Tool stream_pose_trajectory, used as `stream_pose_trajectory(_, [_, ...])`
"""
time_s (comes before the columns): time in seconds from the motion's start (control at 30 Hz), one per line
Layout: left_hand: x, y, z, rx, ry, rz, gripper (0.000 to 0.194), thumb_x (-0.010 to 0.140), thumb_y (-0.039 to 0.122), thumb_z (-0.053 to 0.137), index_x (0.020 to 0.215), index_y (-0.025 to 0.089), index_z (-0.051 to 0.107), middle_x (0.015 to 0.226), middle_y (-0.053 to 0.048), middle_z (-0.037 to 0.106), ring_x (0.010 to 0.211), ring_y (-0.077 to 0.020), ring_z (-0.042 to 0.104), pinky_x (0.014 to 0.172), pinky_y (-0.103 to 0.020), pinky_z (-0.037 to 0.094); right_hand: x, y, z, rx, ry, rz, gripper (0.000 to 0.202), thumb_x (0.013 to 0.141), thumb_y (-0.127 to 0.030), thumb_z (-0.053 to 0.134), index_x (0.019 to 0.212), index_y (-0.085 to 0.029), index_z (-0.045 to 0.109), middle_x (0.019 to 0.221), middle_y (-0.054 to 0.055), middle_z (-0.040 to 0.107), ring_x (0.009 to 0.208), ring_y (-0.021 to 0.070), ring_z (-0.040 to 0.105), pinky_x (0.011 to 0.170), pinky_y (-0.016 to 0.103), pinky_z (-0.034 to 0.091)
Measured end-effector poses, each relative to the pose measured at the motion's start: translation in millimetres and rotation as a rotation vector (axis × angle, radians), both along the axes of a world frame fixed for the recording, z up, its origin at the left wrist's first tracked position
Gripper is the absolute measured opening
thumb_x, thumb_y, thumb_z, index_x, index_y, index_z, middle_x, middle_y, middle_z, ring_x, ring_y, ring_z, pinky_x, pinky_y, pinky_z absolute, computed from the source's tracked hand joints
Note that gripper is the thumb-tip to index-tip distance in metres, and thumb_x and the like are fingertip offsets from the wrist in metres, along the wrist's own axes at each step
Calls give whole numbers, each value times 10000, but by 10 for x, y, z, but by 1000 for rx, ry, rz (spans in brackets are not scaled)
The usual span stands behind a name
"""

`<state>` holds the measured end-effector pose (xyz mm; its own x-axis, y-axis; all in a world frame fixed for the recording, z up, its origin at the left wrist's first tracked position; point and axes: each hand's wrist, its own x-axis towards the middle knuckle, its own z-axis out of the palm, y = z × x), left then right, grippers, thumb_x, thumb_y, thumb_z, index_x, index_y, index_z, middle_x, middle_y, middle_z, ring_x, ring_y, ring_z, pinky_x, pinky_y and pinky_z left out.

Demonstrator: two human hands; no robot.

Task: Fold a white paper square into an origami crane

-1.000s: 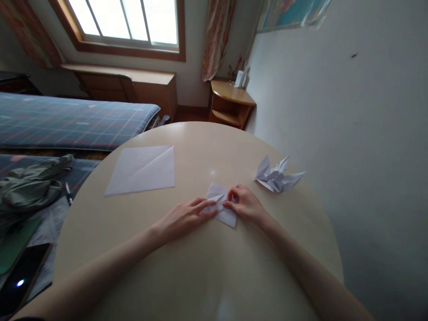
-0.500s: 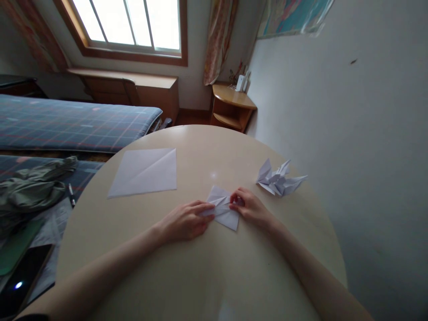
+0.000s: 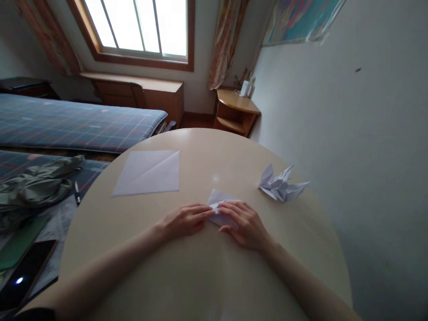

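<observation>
A small folded piece of white paper (image 3: pixel 222 195) lies on the round table in front of me, partly hidden under both hands. My left hand (image 3: pixel 185 219) holds its left side, fingers closed together with the tips on the paper. Across its right part my right hand (image 3: pixel 245 223) lies flat, fingers stretched out and pressing down, the thumb apart at the near side. The paper's far corner shows beyond my fingers. Folded white paper figures with pointed tips (image 3: pixel 282 183) sit to the right of my right hand, untouched.
A larger creased white paper sheet (image 3: pixel 150 171) rests at the table's (image 3: pixel 207 142) far left. Beside the table on the left are a phone (image 3: pixel 28 272), a pen (image 3: pixel 77 193), a green item (image 3: pixel 22 243) and crumpled cloth (image 3: pixel 40 187). A wall (image 3: pixel 374 156) stands on the right.
My right hand has gone from pinching the paper's right side to lying flat over it. My left hand stays at the left side. The view has shifted slightly.
</observation>
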<state>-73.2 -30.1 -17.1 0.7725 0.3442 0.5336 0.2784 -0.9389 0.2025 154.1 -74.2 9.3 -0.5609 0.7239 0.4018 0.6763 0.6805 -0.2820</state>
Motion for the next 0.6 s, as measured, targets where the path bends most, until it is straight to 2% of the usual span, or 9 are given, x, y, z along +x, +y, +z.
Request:
stream_pose_trajectory(0.07, [15, 5, -20, -36, -82, 41, 336, 827, 115, 441, 1119, 189, 590, 1033, -69, 667, 935, -138, 637, 844, -250, 522, -44, -32, 0, 9, -31, 12, 452, 796, -422, 581, 1169, -168, 543, 1164, 147, 609, 1065, 277, 549, 891, 425, 435])
stream_pose_trajectory(0.13, [25, 5, -28, -60, -148, 83, 275, 829, 125, 464, 1044, 188, 624, 984, -59, 673, 857, -121, 653, 797, -223, 533, -74, -48, -19, 21, -57, -8, 473, 795, -411, 582, 1190, -154, 543, 1173, 165, 605, 1059, 294, 562, 873, 436, 455])
stream_pose_trajectory(0.23, [31, -9, -10, -84, -221, 78, 207, 833, 135, 490, 976, 172, 636, 946, -60, 670, 800, -107, 657, 742, -198, 541, -93, -53, -65, 54, -75, -66, 364, 839, -224, 501, 1191, -152, 557, 1173, 159, 609, 1054, 281, 579, 868, 435, 468])
stream_pose_trajectory(0.3, [28, -23, 24, -93, -268, 44, 185, 837, 139, 502, 970, 167, 628, 951, -70, 662, 824, -112, 652, 746, -204, 542, -87, -47, -91, 107, -78, -74, 369, 838, -106, 428, 1174, -146, 574, 1156, 153, 621, 1050, 263, 590, 864, 422, 476])
stream_pose_trajectory(0.37, [16, -37, 73, -118, -302, 3, 188, 835, 157, 527, 1005, 164, 609, 989, -87, 647, 875, -126, 640, 780, -229, 538, -70, -37, -99, 163, -76, -63, 370, 844, -73, 395, 1145, -150, 595, 1134, 142, 636, 1040, 248, 601, 852, 406, 487])
stream_pose_trajectory(0.43, [-8, -50, 126, -155, -311, -38, 253, 836, 212, 548, 1083, 162, 571, 1054, -112, 618, 961, -156, 612, 833, -270, 523, -45, -28, -87, 193, -41, -66, 345, 856, -84, 402, 1114, -169, 614, 1111, 123, 651, 1026, 235, 612, 838, 391, 498])
stream_pose_trajectory(0.5, [-36, -58, 172, -190, -300, -55, 388, 853, 332, 526, 1199, 160, 495, 1145, -142, 568, 1077, -202, 550, 905, -341, 486, -13, -20, -69, 189, 53, -96, 320, 856, -104, 428, 1084, -202, 630, 1088, 96, 666, 1016, 223, 617, 829, 378, 507])
stream_pose_trajectory(0.6, [-59, -62, 201, -205, -374, 19, 572, 871, 517, 400, 1315, 159, 362, 1261, -175, 459, 1206, -270, 421, 981, -454, 403, 46, -10, -58, 136, 331, -198, 251, 839, -146, 501, 998, -248, 666, 980, 55, 706, 921, 205, 648, 805, 360, 519])
